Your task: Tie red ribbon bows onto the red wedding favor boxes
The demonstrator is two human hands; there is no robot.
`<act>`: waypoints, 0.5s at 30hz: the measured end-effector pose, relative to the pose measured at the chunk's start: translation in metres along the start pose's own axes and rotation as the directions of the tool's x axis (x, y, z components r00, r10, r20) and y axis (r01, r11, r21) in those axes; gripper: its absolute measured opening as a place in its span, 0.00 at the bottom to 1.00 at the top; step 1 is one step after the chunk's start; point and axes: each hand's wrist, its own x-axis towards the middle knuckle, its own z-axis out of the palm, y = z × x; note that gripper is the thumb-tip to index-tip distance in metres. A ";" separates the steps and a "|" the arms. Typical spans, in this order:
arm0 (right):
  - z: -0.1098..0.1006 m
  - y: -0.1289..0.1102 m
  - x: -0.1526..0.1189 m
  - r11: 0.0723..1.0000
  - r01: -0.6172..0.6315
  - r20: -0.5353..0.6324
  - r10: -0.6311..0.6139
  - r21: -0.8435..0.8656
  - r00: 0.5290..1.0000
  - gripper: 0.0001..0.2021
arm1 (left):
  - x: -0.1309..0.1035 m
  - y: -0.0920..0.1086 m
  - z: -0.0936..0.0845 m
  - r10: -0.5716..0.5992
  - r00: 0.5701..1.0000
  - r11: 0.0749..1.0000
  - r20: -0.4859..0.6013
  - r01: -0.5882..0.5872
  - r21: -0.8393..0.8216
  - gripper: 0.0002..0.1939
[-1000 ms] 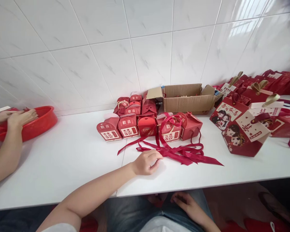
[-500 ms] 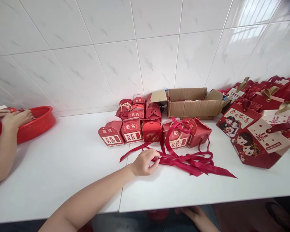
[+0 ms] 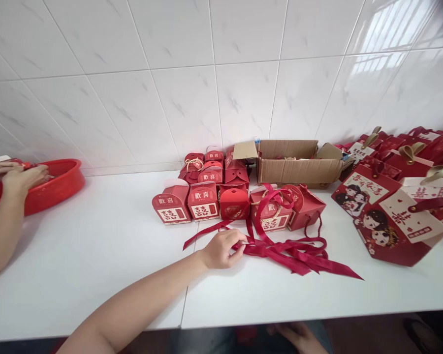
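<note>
My left hand point(image 3: 225, 249) rests over the white table with thumb and fingertips pinched on a strand of the red ribbons point(image 3: 299, 253). The ribbons lie in a loose heap to its right, and one loops up over a red gift box point(image 3: 272, 222). Behind the hand stand more small red boxes with white labels, among them one box point(image 3: 204, 204) in the front row. Below the table's front edge is my right hand point(image 3: 299, 334), dim and blurred; its fingers and anything in them cannot be made out.
An open cardboard box point(image 3: 299, 172) stands by the tiled wall. Large red gift bags point(image 3: 395, 226) crowd the right side. At the far left another person's hands point(image 3: 18, 177) work over a red basin point(image 3: 59, 187).
The view has shifted slightly. My left hand keeps its pinch on the ribbon in nearly the same place. My right hand shows a little lower, under the table edge.
</note>
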 end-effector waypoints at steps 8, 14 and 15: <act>-0.003 -0.008 0.002 0.998 -0.018 -0.003 0.018 -0.065 1.000 0.28 | 0.000 0.000 -0.002 -0.010 0.999 1.000 0.044 0.010 -0.004 0.07; 0.006 -0.037 -0.010 0.895 0.269 -0.048 -0.305 -0.357 0.951 0.14 | -0.001 0.002 -0.002 -0.053 0.996 0.999 0.074 0.053 -0.004 0.07; 0.006 -0.043 -0.012 0.840 0.341 -0.043 -0.394 -0.422 0.918 0.12 | -0.002 0.002 -0.002 -0.064 0.994 0.998 0.084 0.064 -0.004 0.09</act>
